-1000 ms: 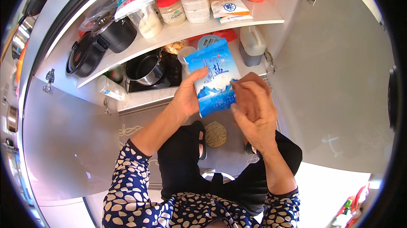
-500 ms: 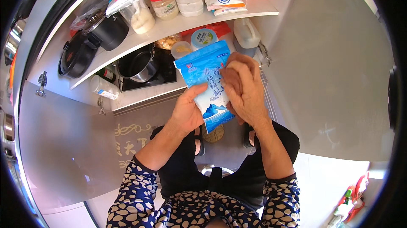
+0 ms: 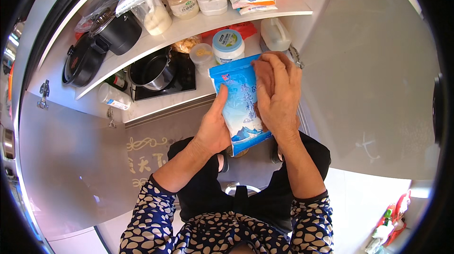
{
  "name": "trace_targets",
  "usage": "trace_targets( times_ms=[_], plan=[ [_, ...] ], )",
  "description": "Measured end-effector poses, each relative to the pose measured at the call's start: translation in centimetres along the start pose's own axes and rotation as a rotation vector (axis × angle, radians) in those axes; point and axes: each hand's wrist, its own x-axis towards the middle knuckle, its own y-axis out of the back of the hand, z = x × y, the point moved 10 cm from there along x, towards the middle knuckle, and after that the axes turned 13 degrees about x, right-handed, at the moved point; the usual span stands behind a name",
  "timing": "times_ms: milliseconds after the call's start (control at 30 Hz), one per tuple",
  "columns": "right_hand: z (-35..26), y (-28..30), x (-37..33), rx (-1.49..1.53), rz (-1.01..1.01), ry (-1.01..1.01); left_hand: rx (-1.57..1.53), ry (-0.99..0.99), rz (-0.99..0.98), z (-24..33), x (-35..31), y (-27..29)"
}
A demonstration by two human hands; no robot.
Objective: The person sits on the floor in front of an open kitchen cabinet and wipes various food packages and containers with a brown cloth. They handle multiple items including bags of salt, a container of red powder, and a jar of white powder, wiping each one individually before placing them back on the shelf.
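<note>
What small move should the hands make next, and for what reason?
Probably the right hand should slide the brown cloth leftward across the blue-and-white packet. The cloth lies against the front's right part, the left part is mostly uncovered, and the left hand holds the left edge, so the packet seems steady enough.

The head fisheye looks down, close — lap [image 3: 201,195] below, cupboard [image 3: 203,24] ahead.
</note>
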Motion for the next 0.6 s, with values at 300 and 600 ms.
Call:
trace_targets(
  times_ms=[300,600],
  plan=[
    [-5.1,-4.3,-1.1,0.263,-0.269,0.202,0.085,-0.075,0.062,-0.2,0.2,1.3],
    [-1.3,-2.7,0.0,-0.02,-0.124,0.095,0.007,0.059,0.011,-0.8,0.0,0.2]
  ],
)
